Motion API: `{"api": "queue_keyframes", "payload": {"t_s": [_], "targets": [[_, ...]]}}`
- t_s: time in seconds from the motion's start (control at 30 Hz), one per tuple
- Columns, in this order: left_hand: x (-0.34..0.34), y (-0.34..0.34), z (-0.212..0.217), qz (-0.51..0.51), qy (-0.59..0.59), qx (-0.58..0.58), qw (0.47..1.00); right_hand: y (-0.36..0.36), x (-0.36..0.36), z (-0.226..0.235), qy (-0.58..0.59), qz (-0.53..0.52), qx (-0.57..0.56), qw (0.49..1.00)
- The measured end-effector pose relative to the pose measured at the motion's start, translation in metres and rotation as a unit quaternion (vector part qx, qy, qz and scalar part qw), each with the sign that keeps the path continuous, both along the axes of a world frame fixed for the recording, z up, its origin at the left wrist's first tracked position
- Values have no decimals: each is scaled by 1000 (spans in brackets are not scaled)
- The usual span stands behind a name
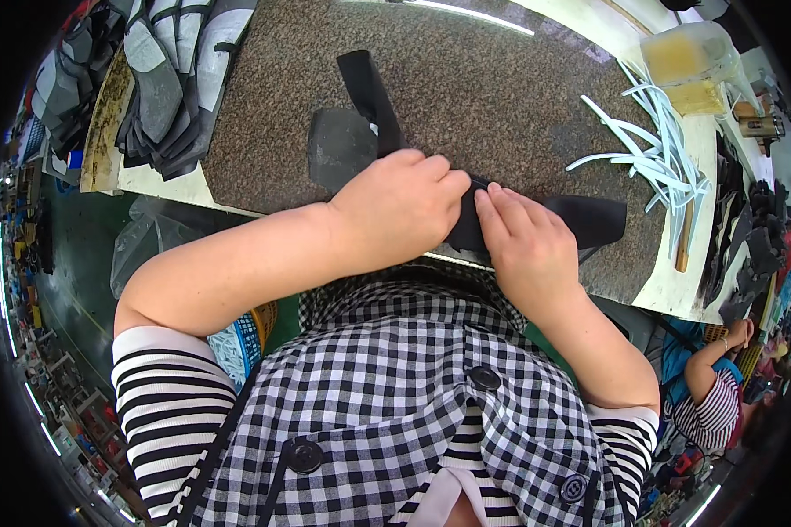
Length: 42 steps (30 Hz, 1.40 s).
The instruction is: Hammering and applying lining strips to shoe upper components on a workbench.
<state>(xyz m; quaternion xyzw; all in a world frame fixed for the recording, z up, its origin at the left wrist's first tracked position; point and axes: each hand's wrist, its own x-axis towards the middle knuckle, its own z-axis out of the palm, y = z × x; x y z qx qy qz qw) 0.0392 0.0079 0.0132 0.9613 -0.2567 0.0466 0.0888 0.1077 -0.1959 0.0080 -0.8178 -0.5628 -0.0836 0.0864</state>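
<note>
Both hands press a black fabric piece (589, 218) against the near edge of a speckled stone slab (466, 97). My left hand (400, 206) curls over the piece's middle, fingers closed on it. My right hand (523, 241) pinches the same piece just to the right, fingertips meeting the left hand's. A black strap (367, 83) of the piece runs up and left across the slab, over a dark grey patch (338, 145).
A stack of grey and black cut shoe parts (163, 79) lies at the slab's left. White strips (655, 149) and a yellowish plastic container (687, 61) lie at the right. Another person (707, 386) in a striped sleeve sits at lower right.
</note>
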Motion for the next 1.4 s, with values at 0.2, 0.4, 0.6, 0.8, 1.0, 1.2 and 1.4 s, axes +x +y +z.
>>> {"api": "queue_keyframes", "payload": {"t_s": [0.2, 0.4, 0.6, 0.8, 1.0, 1.2, 1.4], "targets": [[-38, -28, -11, 66, -42, 42, 996, -18, -11, -2, -12, 50, -93, 994], [-39, -54, -41, 64, -101, -93, 988, -57, 10, 3, 84, -4, 70, 994], [-8, -74, 0, 90, 17, -98, 991, -82, 11, -30, 272, -236, 309, 880], [8, -93, -15, 189, 27, -192, 963, -74, 15, -17, 421, -293, 288, 809], [-8, -87, -33, 91, -70, -56, 992, -105, 54, -15, 49, 23, 132, 990], [-3, -86, -29, 58, -39, -41, 997, -105, 71, -12, 1, 140, 67, 988], [19, -98, -9, 19, 73, 41, 996, -111, 79, -13, 45, 142, 68, 987]]}}
